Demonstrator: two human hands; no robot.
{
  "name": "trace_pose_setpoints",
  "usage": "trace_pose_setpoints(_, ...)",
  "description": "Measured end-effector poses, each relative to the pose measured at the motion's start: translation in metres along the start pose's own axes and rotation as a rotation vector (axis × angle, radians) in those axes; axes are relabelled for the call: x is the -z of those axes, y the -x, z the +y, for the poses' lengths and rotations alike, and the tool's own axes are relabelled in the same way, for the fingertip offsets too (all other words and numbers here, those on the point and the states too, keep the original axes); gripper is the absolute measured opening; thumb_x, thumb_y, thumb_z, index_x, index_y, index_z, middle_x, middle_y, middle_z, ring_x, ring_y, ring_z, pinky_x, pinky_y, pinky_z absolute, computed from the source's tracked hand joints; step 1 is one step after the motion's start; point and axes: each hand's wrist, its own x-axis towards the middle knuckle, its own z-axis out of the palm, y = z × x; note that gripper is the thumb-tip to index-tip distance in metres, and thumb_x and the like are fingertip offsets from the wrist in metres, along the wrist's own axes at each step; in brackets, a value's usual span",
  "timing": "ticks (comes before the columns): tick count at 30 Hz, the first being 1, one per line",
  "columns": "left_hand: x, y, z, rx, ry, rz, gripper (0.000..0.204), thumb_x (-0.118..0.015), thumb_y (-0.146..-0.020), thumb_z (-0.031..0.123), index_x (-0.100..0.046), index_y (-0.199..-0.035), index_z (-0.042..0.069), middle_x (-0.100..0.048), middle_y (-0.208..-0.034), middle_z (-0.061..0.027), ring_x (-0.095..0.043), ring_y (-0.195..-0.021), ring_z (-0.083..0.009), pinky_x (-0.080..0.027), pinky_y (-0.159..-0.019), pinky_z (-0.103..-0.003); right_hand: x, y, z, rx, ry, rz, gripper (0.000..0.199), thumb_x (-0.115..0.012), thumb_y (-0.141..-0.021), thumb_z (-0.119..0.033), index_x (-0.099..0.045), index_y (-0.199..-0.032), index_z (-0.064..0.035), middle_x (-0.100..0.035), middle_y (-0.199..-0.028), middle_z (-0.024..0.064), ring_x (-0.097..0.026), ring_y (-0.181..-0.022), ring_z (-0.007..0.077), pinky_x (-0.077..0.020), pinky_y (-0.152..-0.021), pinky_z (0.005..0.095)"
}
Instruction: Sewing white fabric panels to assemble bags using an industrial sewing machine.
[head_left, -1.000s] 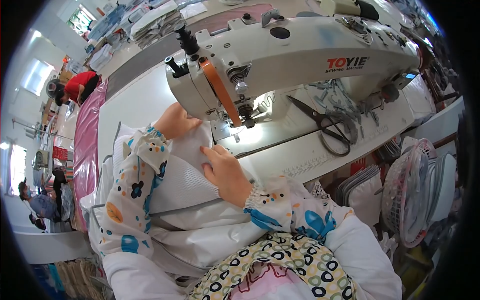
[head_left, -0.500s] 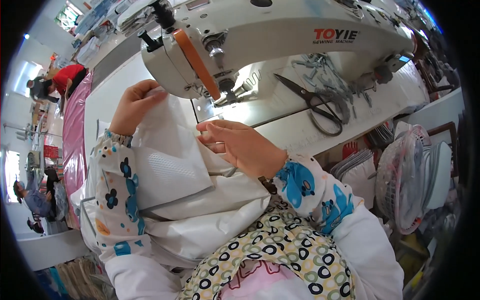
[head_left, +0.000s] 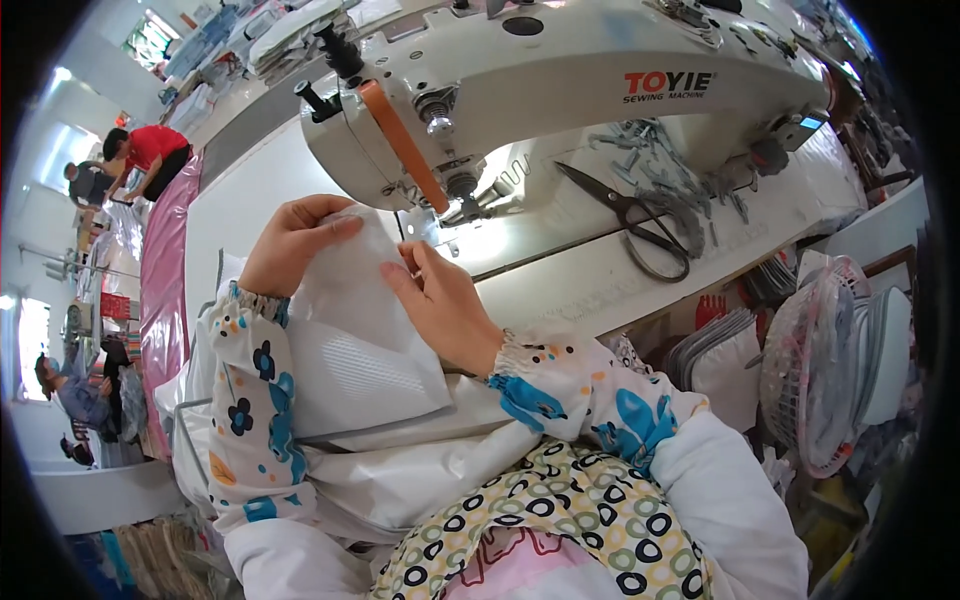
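A white plasticky sheet with a mesh-like textured patch [head_left: 375,365] lies in front of the sewing machine [head_left: 560,75], its upper part lifted. My left hand [head_left: 300,245] pinches the sheet's upper edge between thumb and fingers, left of the needle area. At the upper right edge, my right hand [head_left: 445,310] has its thumb and curled fingers closed on the same sheet. The lit presser foot [head_left: 462,205] stands just beyond, apart from both hands. Beneath the sheet, more folded white material [head_left: 430,470] spreads over my lap.
Black-handled scissors [head_left: 650,235] and a heap of small metal pieces [head_left: 655,155] lie under the machine arm. To the right stand a pink-rimmed basket-like guard [head_left: 800,370] and stacked grey-edged pieces [head_left: 725,360]. Pink sheeting [head_left: 165,320] runs along the left; people work beyond it.
My left hand has drawn the sheet's top edge back from the machine head. My right hand has moved left, and its fingers have closed on the sheet's edge. The view has shifted slightly.
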Motion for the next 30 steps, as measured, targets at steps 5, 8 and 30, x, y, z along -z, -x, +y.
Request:
trace_pose_setpoints(5,0.003,0.009,0.018,-0.003,-0.107,-0.033,0.023,-0.072,-0.09,0.015,-0.07,-0.107,-0.001,-0.07,-0.093,-0.0026,-0.063,-0.083,-0.0091,-0.05,-0.076,-0.022,-0.009,-0.011,0.011,0.042,-0.252,-0.091,0.036,-0.05,-0.105,-0.033,-0.055,-0.116,0.0013,-0.062,-0.088,0.0083,-0.057,-0.082,0.0129,-0.0474,-0.077,0.0296)
trace_pose_setpoints(8,-0.002,0.013,0.03,0.005,-0.152,-0.023,0.023,-0.071,-0.091,0.014,-0.07,-0.107,-0.001,-0.069,-0.093,-0.002,-0.062,-0.083,-0.0086,-0.05,-0.075,-0.022,-0.014,-0.016,0.015,0.002,-0.344,-0.117,0.034,-0.05,-0.105,-0.031,-0.056,-0.114,0.0009,-0.062,-0.087,0.0096,-0.057,-0.081,0.0139,-0.0477,-0.077,0.0297)
trace_pose_setpoints(30,-0.082,-0.038,-0.048,-0.24,-0.54,0.264,0.023,-0.072,-0.077,0.011,-0.071,-0.096,-0.003,-0.072,-0.09,-0.0203,-0.071,-0.083,-0.031,-0.053,-0.073,-0.035,0.03,0.007,0.016,0.168,1.081,-0.026,0.035,-0.046,-0.096,-0.014,-0.051,-0.125,0.0047,-0.067,-0.071,0.0167,-0.067,-0.064,0.0347,-0.0519,-0.056,0.0444)
